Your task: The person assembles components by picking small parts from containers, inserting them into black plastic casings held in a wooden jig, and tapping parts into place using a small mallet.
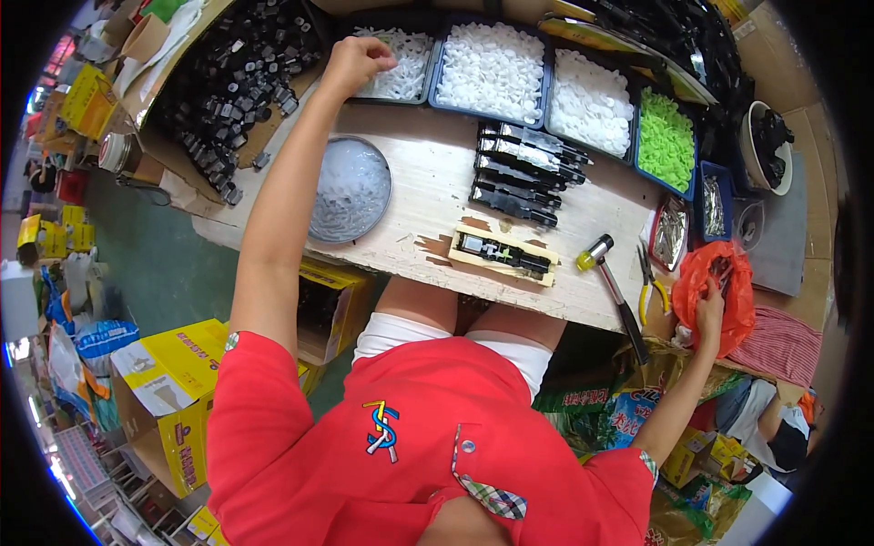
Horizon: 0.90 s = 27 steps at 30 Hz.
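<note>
Wooden bench point(428, 196), left fingers point(364, 56) in white-parts tray point(401, 77)

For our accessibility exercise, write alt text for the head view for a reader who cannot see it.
A person in a red shirt sits at a wooden workbench, left hand reaching into a tray of white parts, right hand at an orange bag. A black part in a wooden jig and a hammer lie between them.

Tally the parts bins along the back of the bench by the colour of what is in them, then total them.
Bins of white parts: 3
Bins of green parts: 1
Total: 4
The left hand is over the leftmost white bin; the right hand is at an orange bag.
</note>
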Motion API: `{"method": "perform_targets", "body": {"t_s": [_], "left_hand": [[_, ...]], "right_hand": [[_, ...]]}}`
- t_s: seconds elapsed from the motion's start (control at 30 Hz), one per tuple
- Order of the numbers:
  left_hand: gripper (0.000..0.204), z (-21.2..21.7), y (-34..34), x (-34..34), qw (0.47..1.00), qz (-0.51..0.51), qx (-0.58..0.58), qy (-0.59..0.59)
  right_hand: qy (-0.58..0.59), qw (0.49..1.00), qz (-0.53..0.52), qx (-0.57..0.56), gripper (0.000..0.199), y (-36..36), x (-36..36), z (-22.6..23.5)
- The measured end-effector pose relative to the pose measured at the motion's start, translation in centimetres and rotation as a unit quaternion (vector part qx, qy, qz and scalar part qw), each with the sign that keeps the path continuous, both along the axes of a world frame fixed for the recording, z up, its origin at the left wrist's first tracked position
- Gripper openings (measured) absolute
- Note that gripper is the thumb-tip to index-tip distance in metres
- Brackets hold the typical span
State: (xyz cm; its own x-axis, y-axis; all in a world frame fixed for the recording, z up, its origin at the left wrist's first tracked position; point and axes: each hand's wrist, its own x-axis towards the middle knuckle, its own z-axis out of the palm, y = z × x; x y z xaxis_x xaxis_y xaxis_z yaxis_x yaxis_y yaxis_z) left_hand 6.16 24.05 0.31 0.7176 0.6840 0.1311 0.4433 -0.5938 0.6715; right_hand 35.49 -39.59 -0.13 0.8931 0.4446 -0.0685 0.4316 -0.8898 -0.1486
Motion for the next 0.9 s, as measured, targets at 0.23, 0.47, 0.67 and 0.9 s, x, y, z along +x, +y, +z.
{"method": "perform_targets", "body": {"t_s": [0.23,0.47,0.67,0.9], "left_hand": [[0.014,0.2,0.1,-0.8,0.948,0.003,-0.172,-0.268],[0.015,2.0,-3.0,-4.5,0.876,0.009,-0.318,-0.363],[0.015,2.8,-9.6,-13.2,0.938,0.05,-0.231,-0.252],[0.011,-1.6,-14.7,-18.1,0.981,0.135,0.031,-0.134]], "right_hand": [[-0.086,0.985,-0.027,-0.146,0.032,1.3,-0.5,0.3],[-0.039,0.98,-0.06,-0.184,0.034,-0.8,1.5,-0.9],[-0.115,0.949,-0.01,0.293,0.016,-3.1,2.9,-0.1],[-0.037,0.892,0.04,0.448,0.015,5.9,-3.1,2.0]]}}
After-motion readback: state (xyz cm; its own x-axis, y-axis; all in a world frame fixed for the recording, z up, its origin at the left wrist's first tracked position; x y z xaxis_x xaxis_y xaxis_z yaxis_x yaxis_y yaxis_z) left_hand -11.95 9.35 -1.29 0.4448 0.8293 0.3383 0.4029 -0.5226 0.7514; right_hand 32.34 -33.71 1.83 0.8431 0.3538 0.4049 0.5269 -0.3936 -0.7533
